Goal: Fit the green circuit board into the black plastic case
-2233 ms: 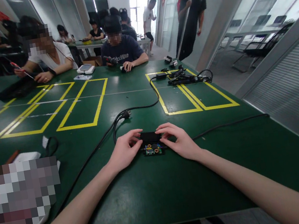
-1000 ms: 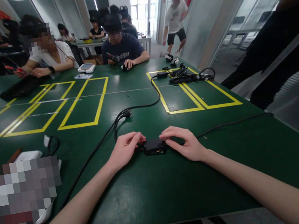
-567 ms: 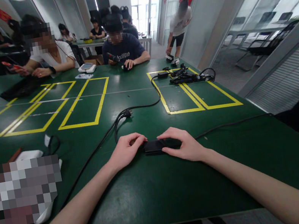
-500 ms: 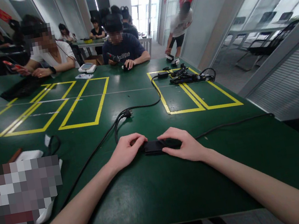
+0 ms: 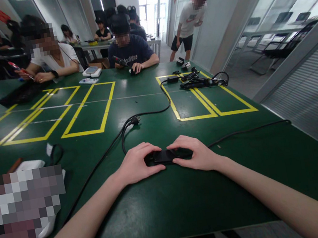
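Observation:
A black power adapter lies flat on the green table, between my hands. My left hand curls round its left end, thumb along the near side and fingers over the far side. At the other end, my right hand grips the adapter between thumb and fingers. A black cord runs out to the right from behind my right hand. Beyond my left hand lies another black cable with a pronged plug on the tabletop.
Yellow tape rectangles mark the green table. Bundled black gear with cables lies at the far right, and a blurred-out item at the near left. Two people sit across the table; another person stands behind.
My left hand has opened from a pinch at the adapter's left end to a wider grasp, its thumb now along the near side. My right hand stays put. The standing person has straightened up.

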Tool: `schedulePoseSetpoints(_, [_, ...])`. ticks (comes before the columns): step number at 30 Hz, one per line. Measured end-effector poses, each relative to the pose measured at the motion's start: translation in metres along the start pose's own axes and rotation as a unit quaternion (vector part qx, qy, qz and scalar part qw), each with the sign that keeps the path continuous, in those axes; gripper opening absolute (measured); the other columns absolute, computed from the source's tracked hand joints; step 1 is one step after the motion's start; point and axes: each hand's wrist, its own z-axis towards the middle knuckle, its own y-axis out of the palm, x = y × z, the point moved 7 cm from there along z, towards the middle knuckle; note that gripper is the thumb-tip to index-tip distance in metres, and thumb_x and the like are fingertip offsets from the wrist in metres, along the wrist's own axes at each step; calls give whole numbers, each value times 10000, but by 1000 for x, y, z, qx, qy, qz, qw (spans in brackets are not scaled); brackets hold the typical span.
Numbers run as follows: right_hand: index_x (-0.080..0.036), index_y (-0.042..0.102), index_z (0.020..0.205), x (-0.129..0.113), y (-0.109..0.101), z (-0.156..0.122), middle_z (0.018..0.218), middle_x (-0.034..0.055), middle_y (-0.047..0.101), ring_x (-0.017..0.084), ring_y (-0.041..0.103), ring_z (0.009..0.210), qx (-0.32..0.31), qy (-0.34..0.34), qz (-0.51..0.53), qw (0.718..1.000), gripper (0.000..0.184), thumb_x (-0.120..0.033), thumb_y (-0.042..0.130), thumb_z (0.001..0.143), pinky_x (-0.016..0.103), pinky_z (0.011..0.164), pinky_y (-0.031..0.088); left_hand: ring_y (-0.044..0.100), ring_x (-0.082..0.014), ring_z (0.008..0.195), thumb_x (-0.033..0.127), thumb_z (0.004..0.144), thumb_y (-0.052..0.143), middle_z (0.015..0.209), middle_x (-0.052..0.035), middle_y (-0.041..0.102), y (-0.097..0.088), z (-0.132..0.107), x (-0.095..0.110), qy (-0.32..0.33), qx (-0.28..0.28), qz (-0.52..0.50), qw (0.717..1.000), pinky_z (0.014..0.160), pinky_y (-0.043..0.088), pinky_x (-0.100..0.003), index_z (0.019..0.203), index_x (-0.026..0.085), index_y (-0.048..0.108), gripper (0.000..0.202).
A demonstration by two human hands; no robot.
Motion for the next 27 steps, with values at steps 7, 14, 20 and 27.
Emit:
schedulePoseSetpoints(7, [-208, 702, 1193, 1, 4, 0, 1019, 86, 713, 225, 672, 923, -32, -19, -5, 999, 351, -262, 770, 854, 369, 809, 569, 696, -228, 984, 270, 806, 799, 1063, -57, 746, 3, 2, 2, 25, -19, 49, 998, 855, 550, -330, 1078, 205, 697, 297])
schedulePoseSetpoints(14, [-208, 668, 1197, 1, 7, -1, 1064, 97, 707, 234, 683, 954, -30, -24, -23, 999, 364, -228, 760, 846, 379, 831, 578, 682, -250, 961, 248, 812, 731, 1039, -75, 744, 10, 5, 9, 37, -35, 125, 991, 845, 554, -360, 1052, 183, 665, 257])
schedulePoseSetpoints(20, [-178, 657, 1102, -8, 7, 0, 939, 82, 715, 225, 667, 830, -19, -43, -57, 997, 304, -237, 718, 811, 353, 744, 553, 679, -271, 1012, 196, 790, 726, 1082, -81, 736, 21, 7, 19, 13, -70, 211, 975, 899, 544, -386, 1195, 181, 656, 411])
schedulePoseSetpoints(27, [-179, 633, 1106, -6, 14, 0, 959, 79, 721, 226, 677, 843, -63, -17, -79, 995, 325, -296, 749, 826, 341, 747, 525, 707, -267, 996, 214, 852, 697, 1061, -73, 750, 21, 5, 19, 33, -94, 224, 969, 868, 530, -376, 1226, 181, 653, 378])
